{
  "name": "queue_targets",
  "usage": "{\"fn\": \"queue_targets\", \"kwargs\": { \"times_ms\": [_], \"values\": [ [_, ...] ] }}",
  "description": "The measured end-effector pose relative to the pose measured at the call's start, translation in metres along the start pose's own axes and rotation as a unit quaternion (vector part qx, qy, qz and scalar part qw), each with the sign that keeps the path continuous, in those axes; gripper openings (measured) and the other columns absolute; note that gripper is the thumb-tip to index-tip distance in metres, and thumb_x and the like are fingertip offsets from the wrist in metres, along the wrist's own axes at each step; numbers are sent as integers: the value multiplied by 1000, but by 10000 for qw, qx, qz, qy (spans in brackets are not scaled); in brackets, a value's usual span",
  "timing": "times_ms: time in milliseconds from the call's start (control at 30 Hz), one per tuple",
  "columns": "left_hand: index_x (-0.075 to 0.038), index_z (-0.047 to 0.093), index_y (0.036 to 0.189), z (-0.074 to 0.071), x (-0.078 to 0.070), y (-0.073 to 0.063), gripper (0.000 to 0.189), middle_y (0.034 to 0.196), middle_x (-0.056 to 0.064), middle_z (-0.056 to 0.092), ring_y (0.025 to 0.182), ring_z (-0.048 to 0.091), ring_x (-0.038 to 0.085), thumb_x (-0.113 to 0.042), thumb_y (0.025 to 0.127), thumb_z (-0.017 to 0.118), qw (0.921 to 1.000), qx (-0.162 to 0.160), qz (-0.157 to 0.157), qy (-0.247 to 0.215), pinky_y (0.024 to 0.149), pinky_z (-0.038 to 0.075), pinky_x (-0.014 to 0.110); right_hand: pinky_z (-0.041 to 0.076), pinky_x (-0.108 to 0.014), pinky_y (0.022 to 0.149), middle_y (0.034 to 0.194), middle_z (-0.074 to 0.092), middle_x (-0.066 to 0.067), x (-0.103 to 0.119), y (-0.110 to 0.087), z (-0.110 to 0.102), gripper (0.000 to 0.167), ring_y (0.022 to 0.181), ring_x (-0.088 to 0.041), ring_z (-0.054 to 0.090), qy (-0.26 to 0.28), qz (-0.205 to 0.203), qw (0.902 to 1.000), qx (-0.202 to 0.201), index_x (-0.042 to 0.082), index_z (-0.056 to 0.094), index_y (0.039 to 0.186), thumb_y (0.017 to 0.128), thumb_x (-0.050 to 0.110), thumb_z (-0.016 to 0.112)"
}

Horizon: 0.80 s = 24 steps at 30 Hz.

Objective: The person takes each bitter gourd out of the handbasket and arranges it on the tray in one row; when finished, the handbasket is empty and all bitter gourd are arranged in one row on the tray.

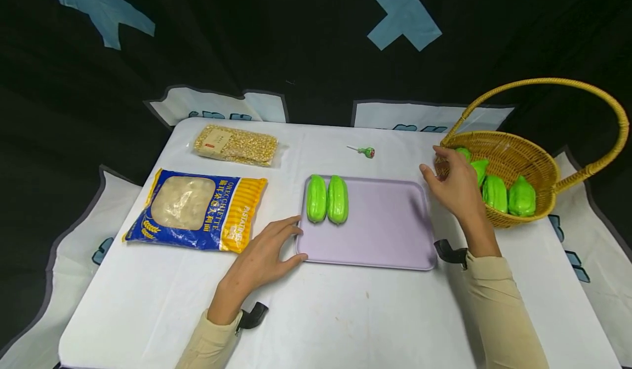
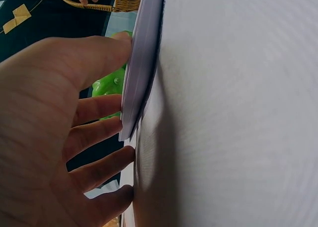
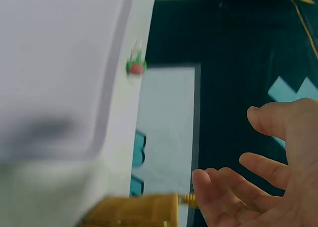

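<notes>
My left hand touches the left edge of the lilac tray, fingers spread and thumb at its near corner. Two long, ribbed green fruits lie side by side at the tray's left end. Above the left rim of the wicker basket is my right hand, with nothing in it and its fingers loosely bent and apart. Inside the basket are several more green ribbed fruits, some partly hidden by that hand. In the right wrist view the hand's fingers overlap the basket's handle.
A blue and yellow pasta bag lies left of the tray, with a clear pack of yellow corn kernels behind it. Beyond the tray is a lollipop. The basket's tall handle arches over the table's right side. A dark curtain hangs behind.
</notes>
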<state>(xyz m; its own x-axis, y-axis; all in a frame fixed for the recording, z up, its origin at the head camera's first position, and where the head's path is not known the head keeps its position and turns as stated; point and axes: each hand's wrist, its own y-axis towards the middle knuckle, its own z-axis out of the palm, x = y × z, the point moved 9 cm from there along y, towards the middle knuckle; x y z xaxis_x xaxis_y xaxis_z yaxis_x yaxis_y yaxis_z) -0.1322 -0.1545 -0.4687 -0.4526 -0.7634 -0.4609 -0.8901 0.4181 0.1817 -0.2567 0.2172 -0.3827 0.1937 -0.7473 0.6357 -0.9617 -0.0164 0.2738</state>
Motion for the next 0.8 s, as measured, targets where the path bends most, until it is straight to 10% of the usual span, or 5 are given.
{"fn": "queue_targets", "kwargs": {
  "times_ms": [800],
  "values": [
    [-12, 72, 129, 1, 1, 1, 50, 160, 9, 56, 143, 56, 30, -41, 91, 87, 9999, 81, -79, -44, 122, 47, 46, 34, -75, 120, 155, 41, -41, -84, 48, -33, 68, 142, -59, 39, -1270, 1069, 9822, 876, -8, 40, 159, 110, 39, 52]
  ]
}}
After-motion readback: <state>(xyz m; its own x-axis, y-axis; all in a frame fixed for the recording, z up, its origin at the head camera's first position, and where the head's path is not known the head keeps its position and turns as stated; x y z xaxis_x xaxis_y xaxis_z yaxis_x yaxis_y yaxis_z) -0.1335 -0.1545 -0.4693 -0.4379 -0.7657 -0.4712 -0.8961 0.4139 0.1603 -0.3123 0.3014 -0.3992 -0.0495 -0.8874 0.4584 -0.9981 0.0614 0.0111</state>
